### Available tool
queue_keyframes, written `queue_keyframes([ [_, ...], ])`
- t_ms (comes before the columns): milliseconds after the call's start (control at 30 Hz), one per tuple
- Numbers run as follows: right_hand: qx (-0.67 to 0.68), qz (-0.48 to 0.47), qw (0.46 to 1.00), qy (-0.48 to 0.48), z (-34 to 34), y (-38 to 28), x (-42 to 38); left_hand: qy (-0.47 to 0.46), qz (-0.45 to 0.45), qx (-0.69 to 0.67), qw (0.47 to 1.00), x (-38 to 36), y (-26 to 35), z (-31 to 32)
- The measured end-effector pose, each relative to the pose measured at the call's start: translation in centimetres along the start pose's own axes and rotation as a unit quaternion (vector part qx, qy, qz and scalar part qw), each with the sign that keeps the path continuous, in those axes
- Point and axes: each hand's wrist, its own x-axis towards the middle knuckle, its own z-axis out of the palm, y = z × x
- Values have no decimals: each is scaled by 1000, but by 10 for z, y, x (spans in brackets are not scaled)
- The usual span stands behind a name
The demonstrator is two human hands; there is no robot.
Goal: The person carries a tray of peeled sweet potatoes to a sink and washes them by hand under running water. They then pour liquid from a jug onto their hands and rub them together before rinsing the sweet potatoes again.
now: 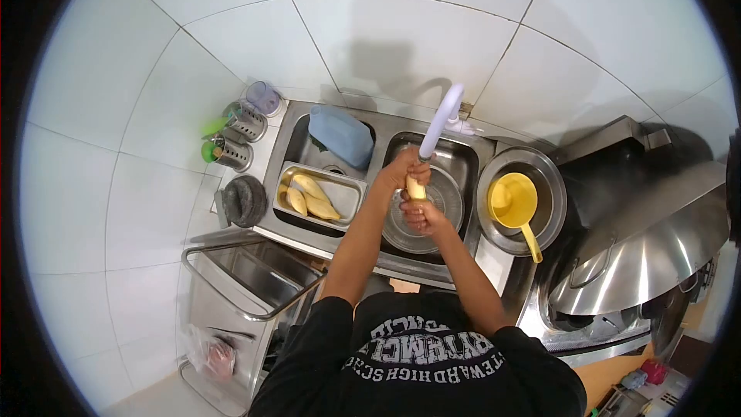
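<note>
Under the white faucet [445,117], over the right sink basin, my left hand [407,170] is wrapped round the upper part of a pale yellow piece of food [416,188]. My right hand [423,216] closes on its lower end. Below both hands a round, see-through strainer or bowl [453,199] sits in the basin. To the left, a steel tray [351,196] rests over the left basin and holds several yellow pieces [314,194] of similar look.
A blue jug [341,137] lies behind the tray. Right of the sink, a yellow dipper [512,200] sits in a steel bowl [492,174]. A large metal lid [656,243] covers the stove area. Utensil holders [233,152] and a stone mortar [245,201] stand left.
</note>
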Motion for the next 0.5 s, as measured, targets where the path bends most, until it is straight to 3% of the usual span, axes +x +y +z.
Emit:
queue_keyframes([
  [133,-38,-28,997,58,-1,3,1,75,36,29,996,6,-15,0],
  [167,-143,-80,970,179,-4,1,7,250,143,224,931,12,-23,5],
  [200,-243,-129,915,295,-7,2,12,404,236,399,788,18,-32,9],
  [233,-243,-126,915,296,-8,0,16,406,236,397,789,28,-42,-5],
  [267,-428,-279,788,342,-6,-5,22,463,292,419,724,40,-53,-35],
  [300,-581,-413,601,362,-4,-9,26,514,346,437,652,47,-58,-51],
  [333,-583,-412,601,360,13,-11,23,555,318,502,581,38,-54,6],
  [367,-567,-379,623,383,30,-12,18,556,318,502,581,36,-52,3],
  [433,-551,-341,645,405,33,-9,12,525,196,530,637,25,-50,-14],
  [467,-632,-395,568,349,23,-7,8,526,196,529,636,22,-47,-17],
  [500,-701,-441,482,285,14,-7,3,496,219,483,688,15,-44,-15],
])
